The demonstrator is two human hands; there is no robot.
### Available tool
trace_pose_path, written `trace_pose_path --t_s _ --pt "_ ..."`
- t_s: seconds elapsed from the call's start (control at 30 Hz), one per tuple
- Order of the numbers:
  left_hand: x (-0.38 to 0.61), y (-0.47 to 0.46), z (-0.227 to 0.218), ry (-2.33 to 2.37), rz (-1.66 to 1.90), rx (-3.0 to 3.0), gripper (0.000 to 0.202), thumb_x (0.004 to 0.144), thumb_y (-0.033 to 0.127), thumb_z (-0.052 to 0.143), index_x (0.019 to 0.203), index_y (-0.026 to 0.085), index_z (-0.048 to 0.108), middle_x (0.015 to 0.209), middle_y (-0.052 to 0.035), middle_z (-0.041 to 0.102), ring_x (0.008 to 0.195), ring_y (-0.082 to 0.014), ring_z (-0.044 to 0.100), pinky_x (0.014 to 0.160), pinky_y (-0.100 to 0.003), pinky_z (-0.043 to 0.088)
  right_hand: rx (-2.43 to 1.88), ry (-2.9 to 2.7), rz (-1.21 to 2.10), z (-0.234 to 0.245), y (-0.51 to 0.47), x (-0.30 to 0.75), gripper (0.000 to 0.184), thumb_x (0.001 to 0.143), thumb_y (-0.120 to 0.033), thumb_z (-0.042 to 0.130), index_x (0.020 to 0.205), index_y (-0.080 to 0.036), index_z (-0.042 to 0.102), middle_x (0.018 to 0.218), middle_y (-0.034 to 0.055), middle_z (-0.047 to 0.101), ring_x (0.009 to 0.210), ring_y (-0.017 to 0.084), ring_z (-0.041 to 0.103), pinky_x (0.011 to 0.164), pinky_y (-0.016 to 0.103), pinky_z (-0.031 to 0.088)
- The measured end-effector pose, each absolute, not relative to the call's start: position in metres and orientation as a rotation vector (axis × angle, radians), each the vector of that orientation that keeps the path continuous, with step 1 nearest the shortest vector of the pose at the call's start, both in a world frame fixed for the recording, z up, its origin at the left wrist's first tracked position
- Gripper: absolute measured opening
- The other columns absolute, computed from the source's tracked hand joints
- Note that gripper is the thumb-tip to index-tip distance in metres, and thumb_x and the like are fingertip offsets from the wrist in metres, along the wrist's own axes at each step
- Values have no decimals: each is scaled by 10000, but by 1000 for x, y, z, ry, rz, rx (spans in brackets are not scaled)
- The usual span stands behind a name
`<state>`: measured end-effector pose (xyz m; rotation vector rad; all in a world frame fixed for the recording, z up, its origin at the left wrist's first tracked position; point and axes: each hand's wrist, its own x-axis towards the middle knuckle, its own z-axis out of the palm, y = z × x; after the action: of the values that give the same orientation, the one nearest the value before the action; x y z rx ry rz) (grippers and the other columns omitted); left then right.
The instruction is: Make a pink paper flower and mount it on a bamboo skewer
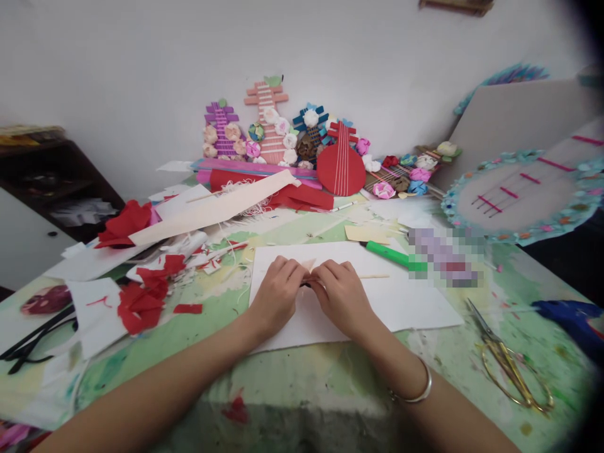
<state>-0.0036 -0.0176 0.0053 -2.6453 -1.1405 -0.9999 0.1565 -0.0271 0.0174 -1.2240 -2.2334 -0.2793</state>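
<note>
Pinching thin stick [375,275] on white paper [409,303], left hand [276,294] and right hand [343,297] closed around it

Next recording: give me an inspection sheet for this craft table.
Surface: green paint-stained table, white sheet in the middle.
Job's things: cream paper piece and thin stick, over the sheet.
Clutter: red paper scraps left; green marker, scissors right.
Hands: left hand and right hand pinched together at the piece and stick.
Cables: black strands at left edge, unclear.
Surroundings: white wall, paper instrument models, dark shelf.
</note>
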Motion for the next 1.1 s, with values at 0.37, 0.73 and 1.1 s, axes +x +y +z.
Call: trace_pose_path --t_s 0.37,0.73,1.1 --pt "-7 -20 15 -1083 -1292 -2535 66 875 113 472 866 162 516 777 -50 582 786 -187 459 727 -335 448 -1185 -2216 -169 22 -31 159 196 908 -137 422 897 -179 613 805 47 605 729 145 512 669 275 284" --pt "-16 -17 28 -1134 -1399 -2876 68 814 189 587 859 165 542 791 -39 589 796 -172 486 709 -295 422 -1161 -2177 292 30 -31 167 210 810 -62 494 875 -194 644 816 13 614 686 113 511 681 270 296" --pt "-21 -13 32 -1179 -1827 -3414 196 719 235 708 813 141 563 762 -24 545 728 -129 512 697 -274 428 -1073 -2035 1024 41 -28 177 108 816 -201 528 775 -163 620 698 -1 608 644 112 498 602 230 370"
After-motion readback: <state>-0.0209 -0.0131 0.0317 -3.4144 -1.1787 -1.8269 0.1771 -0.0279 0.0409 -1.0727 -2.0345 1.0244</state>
